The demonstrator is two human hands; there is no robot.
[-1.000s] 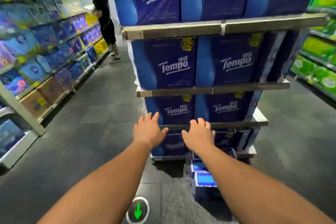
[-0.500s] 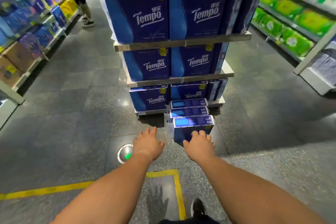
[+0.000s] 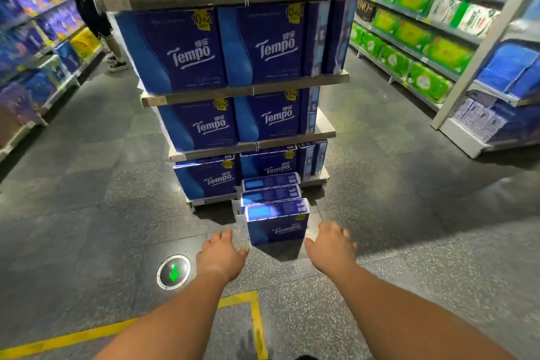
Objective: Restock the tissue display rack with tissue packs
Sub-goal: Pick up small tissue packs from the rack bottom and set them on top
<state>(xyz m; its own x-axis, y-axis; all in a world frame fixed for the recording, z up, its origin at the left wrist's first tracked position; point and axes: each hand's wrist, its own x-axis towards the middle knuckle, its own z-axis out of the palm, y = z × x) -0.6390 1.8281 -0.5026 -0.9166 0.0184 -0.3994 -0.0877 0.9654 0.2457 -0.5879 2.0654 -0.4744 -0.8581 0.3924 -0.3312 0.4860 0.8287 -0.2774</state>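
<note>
A tiered display rack [image 3: 295,82] stands in the aisle, its shelves filled with dark blue Tempo tissue packs. Three more blue packs stand in a row on the floor in front of its base; the nearest pack [image 3: 277,225] is upright with its logo facing me. My left hand [image 3: 220,254] is low at that pack's left side, fingers spread and empty. My right hand [image 3: 330,245] is at its right side, also spread, slightly blurred. Neither hand touches the pack.
Store shelves of blue and purple packs [image 3: 38,47] line the left, green packs [image 3: 409,38] the right. A person in black [image 3: 87,9] stands at the back left. A round floor light with a green arrow [image 3: 174,272] and yellow floor tape [image 3: 254,316] lie near me.
The view dropped from the rack's lower shelves toward the floor. Both hands came down from the shelf front and spread apart to either side of the nearest floor pack.
</note>
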